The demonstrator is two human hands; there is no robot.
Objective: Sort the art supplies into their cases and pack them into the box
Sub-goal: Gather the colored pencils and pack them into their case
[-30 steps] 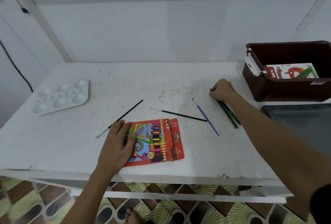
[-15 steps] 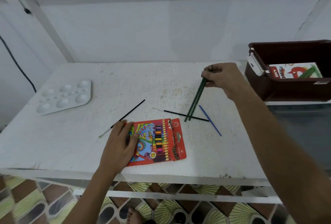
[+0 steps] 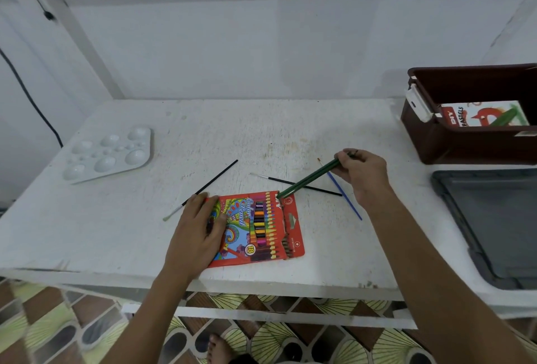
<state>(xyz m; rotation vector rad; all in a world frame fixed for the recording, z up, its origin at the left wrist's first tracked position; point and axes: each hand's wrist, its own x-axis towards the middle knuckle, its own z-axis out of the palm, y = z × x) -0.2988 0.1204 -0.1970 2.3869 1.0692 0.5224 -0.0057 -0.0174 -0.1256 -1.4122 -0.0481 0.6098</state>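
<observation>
A red colour pencil case (image 3: pixel 263 227) lies flat near the table's front edge, its flap open on the right side. My left hand (image 3: pixel 197 233) presses flat on the case's left part. My right hand (image 3: pixel 361 174) pinches two green pencils (image 3: pixel 308 179) by their upper ends; their lower tips touch the case's open top right corner. Three paint brushes lie loose on the table: a black one (image 3: pixel 209 185) at the left, a black one (image 3: pixel 290 182) under the pencils, and a blue one (image 3: pixel 345 198) beside my right wrist.
A white paint palette (image 3: pixel 109 154) sits at the table's left. A dark red box (image 3: pixel 465 142) at the right holds a pastels case (image 3: pixel 476 115). A grey lid (image 3: pixel 494 224) lies in front of the box. The white table (image 3: pixel 116 233) ends just below the case.
My right hand picked the two green pencils up off the table, swung them left and lowered their tips to the case's open end. My left hand stayed on the case.
</observation>
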